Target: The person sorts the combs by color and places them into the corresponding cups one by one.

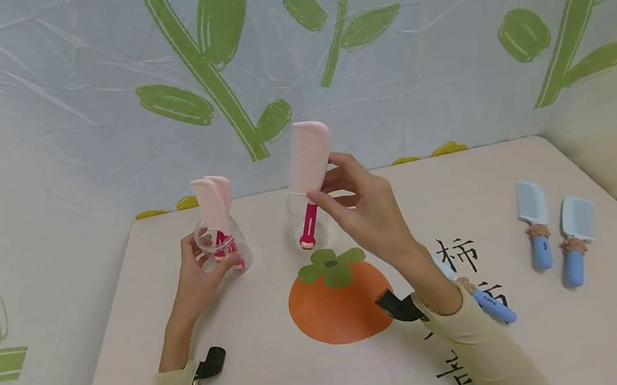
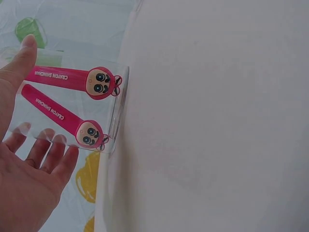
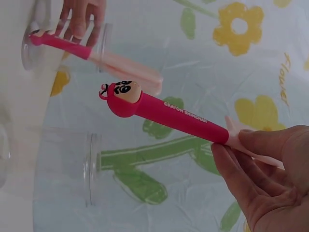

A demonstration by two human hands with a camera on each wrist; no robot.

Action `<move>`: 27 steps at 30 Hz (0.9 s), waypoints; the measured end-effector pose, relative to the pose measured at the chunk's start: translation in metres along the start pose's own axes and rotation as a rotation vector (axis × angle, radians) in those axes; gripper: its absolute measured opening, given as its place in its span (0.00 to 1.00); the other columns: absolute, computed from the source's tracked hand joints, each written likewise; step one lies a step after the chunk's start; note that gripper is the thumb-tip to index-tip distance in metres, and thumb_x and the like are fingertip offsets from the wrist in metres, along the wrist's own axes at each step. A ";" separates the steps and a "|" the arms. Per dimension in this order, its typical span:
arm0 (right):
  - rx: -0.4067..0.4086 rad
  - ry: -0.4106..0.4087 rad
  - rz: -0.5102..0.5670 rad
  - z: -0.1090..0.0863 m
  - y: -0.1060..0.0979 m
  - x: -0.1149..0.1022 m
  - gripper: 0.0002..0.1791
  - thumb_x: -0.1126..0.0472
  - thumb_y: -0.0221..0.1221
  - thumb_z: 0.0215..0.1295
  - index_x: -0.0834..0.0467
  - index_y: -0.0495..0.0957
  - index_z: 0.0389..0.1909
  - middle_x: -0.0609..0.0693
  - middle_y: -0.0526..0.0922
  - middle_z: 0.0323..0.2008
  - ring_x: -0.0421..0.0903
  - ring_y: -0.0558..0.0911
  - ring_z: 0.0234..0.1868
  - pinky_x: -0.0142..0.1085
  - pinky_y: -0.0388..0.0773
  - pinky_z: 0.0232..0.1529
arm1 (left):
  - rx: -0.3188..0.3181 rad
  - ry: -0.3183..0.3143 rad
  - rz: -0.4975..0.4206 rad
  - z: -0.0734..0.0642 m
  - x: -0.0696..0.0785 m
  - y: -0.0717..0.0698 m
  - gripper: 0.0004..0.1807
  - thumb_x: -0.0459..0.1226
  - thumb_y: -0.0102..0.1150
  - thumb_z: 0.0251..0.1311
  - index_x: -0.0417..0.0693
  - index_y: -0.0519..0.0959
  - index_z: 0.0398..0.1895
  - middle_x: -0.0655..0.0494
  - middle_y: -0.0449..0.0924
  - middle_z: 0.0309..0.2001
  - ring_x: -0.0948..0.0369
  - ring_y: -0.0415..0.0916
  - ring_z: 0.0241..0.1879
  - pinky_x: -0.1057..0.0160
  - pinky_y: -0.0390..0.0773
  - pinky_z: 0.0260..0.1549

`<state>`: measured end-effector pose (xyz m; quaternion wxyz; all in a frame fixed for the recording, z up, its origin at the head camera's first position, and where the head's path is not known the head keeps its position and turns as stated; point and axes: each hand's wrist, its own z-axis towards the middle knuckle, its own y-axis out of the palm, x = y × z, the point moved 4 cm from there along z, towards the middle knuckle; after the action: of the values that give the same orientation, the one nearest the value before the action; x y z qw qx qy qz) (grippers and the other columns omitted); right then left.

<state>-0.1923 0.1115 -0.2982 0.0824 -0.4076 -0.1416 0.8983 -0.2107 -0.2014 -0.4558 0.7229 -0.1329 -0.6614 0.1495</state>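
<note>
My left hand (image 1: 201, 278) holds a clear jar (image 1: 240, 246) from the side, thumb across the near wall and fingers behind. Two pink combs (image 1: 210, 200) stand in it, heads up. Their dark pink handles (image 2: 63, 79), with cartoon-face ends, show through the wall in the left wrist view. My right hand (image 1: 367, 207) pinches a third pink comb (image 1: 310, 155) where its head meets the handle. Its handle (image 3: 178, 118) points down and overlaps a second clear jar (image 1: 321, 220) in the head view. The right wrist view shows the handle's end outside this jar (image 3: 65, 169).
Two blue combs, a left one (image 1: 537, 225) and a right one (image 1: 577, 239), lie at the table's right. Another blue comb (image 1: 494, 306) is partly hidden by my right forearm. The pale tabletop (image 1: 263, 372) bears a printed persimmon (image 1: 338, 311); a flowered sheet (image 1: 92, 105) hangs behind.
</note>
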 end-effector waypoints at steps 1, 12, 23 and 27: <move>0.000 0.001 0.006 0.001 0.002 0.000 0.28 0.70 0.70 0.63 0.62 0.73 0.63 0.54 0.88 0.45 0.46 0.88 0.44 0.37 0.87 0.42 | 0.000 -0.002 0.000 0.000 -0.001 0.000 0.49 0.47 0.75 0.60 0.49 0.52 0.74 0.42 0.61 0.70 0.47 0.59 0.70 0.41 0.63 0.72; -0.009 0.033 0.103 0.006 0.027 -0.002 0.26 0.70 0.70 0.63 0.63 0.74 0.61 0.55 0.87 0.45 0.46 0.87 0.44 0.36 0.87 0.42 | 0.011 -0.011 0.018 0.001 0.000 0.000 0.49 0.49 0.75 0.59 0.50 0.52 0.74 0.43 0.62 0.70 0.47 0.59 0.71 0.41 0.63 0.72; -0.010 0.033 0.166 0.013 0.047 -0.005 0.25 0.70 0.70 0.62 0.64 0.74 0.59 0.57 0.86 0.46 0.49 0.87 0.45 0.38 0.87 0.43 | 0.026 -0.001 0.029 0.000 -0.001 0.001 0.49 0.49 0.74 0.59 0.52 0.52 0.75 0.45 0.62 0.71 0.48 0.60 0.70 0.43 0.64 0.71; -0.011 0.030 0.189 0.016 0.053 -0.006 0.25 0.71 0.70 0.62 0.65 0.74 0.58 0.58 0.86 0.47 0.50 0.87 0.45 0.38 0.87 0.43 | 0.028 0.012 0.029 0.000 0.001 0.001 0.49 0.47 0.74 0.60 0.51 0.52 0.75 0.43 0.62 0.71 0.47 0.60 0.70 0.42 0.64 0.71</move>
<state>-0.2024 0.0566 -0.3013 -0.0027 -0.4328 -0.1061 0.8952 -0.2101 -0.2004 -0.4552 0.7266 -0.1332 -0.6527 0.1685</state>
